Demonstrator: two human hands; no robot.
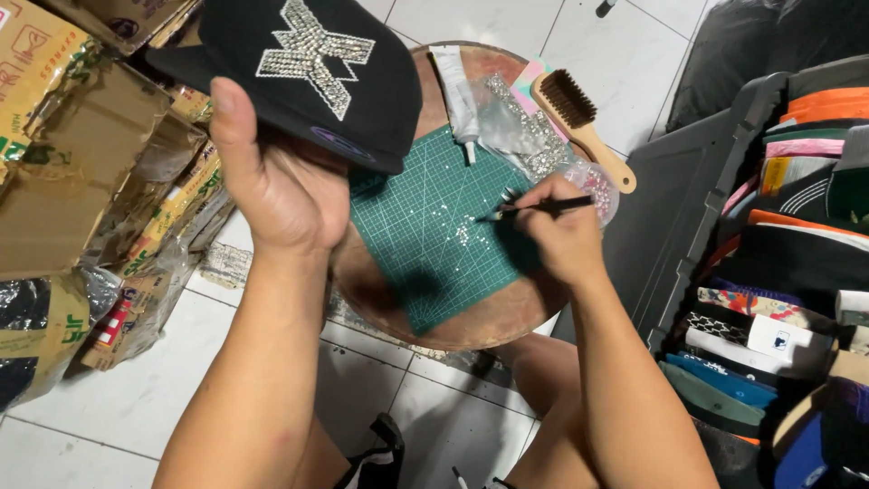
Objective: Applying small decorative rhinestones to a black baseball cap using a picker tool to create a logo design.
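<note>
Although the white tiled floor [588,54] takes up most of the view, it is crowded on both sides: crushed brown cardboard boxes [72,154] are heaped to the left, and a dark open bin [697,235] packed with folded caps in many colours stands to the right. Between them sits a round, worn brown wooden stool top [480,321], and a green gridded cutting mat [434,226] covers much of it.

The black flat-brimmed cap [308,72] is held up over the left edge of the stool by the left hand [276,181], whose fingers are curled inside the crown with the thumb outside. Its front carries a letter-shaped emblem of silvery rhinestones [312,54], which looks fully covered from here, so the stone-setting seems well advanced. Whether gaps remain cannot be told at this size.

The right hand [561,231] is closed around a thin dark picker pen [534,210], tip down among small loose rhinestones [462,231] scattered on the mat, so stones are apparently yet to be placed.

Behind the mat lie a wooden-handled brush with dark bristles [579,122], a clear plastic bag of silvery stones [516,127], a white glue tube [457,95] and a small clear round dish of pinkish stones [593,186] just beside the right hand.
</note>
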